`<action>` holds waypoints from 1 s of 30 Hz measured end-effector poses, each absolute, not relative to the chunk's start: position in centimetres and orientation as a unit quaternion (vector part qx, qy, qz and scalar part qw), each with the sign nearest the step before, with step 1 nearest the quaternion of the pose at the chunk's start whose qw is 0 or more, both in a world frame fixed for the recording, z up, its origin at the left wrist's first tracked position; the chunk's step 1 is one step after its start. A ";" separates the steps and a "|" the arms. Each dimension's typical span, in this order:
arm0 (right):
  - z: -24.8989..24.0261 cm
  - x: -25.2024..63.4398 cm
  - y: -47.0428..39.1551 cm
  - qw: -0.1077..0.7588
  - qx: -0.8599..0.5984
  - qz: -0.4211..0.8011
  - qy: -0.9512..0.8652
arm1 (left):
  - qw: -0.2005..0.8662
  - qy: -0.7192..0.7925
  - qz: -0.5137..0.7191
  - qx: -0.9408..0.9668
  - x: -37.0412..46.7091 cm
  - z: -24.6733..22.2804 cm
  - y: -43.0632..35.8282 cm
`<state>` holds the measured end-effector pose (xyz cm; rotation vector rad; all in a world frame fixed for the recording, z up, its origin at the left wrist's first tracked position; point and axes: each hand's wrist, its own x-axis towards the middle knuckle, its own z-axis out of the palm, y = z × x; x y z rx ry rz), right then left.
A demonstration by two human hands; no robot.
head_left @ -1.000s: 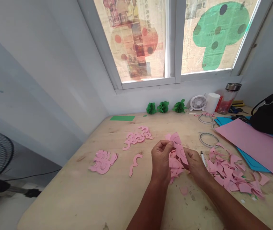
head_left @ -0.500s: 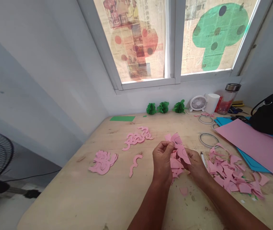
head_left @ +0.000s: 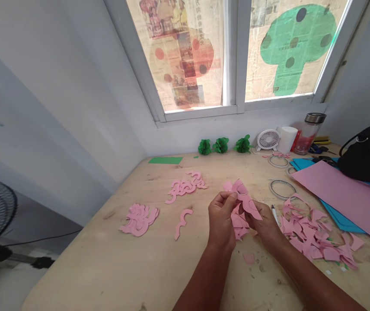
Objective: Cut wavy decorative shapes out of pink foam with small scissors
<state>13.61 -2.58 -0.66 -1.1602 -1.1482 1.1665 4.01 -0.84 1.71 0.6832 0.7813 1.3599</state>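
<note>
Above a wooden table [head_left: 107, 259], the left hand [head_left: 221, 218] pinches a pink paper strip [head_left: 246, 199] by its side, the right hand [head_left: 265, 222] grips its near end; its length slants away leftward between them.

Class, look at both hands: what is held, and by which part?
A pink paper piece: the left hand pinches its left edge; the right hand holds its lower right end, fingers partly hidden.
</note>
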 end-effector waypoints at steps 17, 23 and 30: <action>-1.1 13.6 -2.5 0.531 -0.494 0.480 -0.494 | 0.639 0.368 0.602 0.305 3.6 2.2 -0.7; -1.1 13.6 -2.5 0.532 -0.497 0.469 -0.500 | 0.638 0.368 0.608 0.298 3.8 2.3 -0.9; -1.2 13.5 -2.6 0.548 -0.493 0.472 -0.483 | 0.648 0.344 0.612 0.296 4.0 2.1 -1.0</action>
